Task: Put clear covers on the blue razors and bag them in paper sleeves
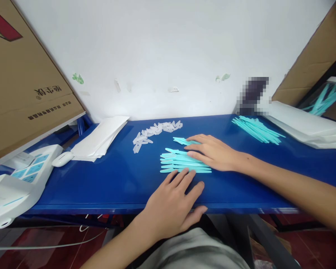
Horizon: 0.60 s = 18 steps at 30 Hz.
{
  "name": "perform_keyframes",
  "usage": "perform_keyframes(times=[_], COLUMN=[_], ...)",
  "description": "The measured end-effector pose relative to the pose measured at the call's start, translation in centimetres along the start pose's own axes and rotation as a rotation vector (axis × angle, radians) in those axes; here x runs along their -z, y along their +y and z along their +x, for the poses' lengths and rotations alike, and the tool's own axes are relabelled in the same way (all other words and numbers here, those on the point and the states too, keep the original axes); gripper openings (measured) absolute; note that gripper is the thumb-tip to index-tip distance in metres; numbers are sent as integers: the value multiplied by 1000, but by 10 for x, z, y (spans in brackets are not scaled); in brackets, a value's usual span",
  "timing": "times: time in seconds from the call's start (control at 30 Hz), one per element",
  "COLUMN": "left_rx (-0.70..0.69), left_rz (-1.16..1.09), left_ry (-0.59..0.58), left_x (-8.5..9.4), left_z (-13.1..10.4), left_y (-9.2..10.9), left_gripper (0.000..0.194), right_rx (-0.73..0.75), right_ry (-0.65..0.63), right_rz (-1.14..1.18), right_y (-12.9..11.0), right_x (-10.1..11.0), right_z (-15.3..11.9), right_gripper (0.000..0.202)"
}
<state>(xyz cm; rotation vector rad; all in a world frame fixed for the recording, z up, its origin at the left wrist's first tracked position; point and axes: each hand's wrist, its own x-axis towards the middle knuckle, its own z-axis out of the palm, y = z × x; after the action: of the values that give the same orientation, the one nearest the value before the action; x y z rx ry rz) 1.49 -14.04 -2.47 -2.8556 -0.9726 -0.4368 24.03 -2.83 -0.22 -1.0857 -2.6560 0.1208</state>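
Slim turquoise eyebrow razors [172, 161] lie side by side in a row on the blue table, heads to the left. My left hand [176, 201] is at the near side of this row, fingers apart, with fingertips touching the closest razors. Over the far side reaches my right hand [210, 149], its fingers stretched and spread, the thumb on the row. Another turquoise razor [180, 141] lies a little beyond the row, partly covered by the right fingertips. Small translucent whitish caps [156, 129] are scattered in a curved band behind, to the left.
A pile of turquoise razors [259, 129] lies at the back right, beside white plastic bags [310, 125]. White paper sheets [99, 138] and a white device with blue keys [30, 179] are on the left. Cardboard boxes [30, 82] flank the white wall [168, 48].
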Motion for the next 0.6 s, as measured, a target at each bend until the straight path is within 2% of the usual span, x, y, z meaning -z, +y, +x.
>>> perform_keyframes(times=[0.17, 0.3, 0.47, 0.6], left_rx=[4, -9, -18, -16], left_rz=[-6, 1, 7, 2], left_ry=[-8, -13, -6, 1], left_x=[2, 2, 1, 2], left_z=[1, 0, 0, 0], left_y=[0, -1, -1, -1], left_gripper=[47, 48, 48, 48], right_rx=[-116, -215, -414, -610], right_ry=[-48, -55, -169, -258], right_rz=[-98, -258, -431, -541], right_y=[4, 15, 63, 102], right_x=[4, 7, 19, 32], right_z=[2, 3, -7, -21], right_gripper=[62, 55, 36, 32])
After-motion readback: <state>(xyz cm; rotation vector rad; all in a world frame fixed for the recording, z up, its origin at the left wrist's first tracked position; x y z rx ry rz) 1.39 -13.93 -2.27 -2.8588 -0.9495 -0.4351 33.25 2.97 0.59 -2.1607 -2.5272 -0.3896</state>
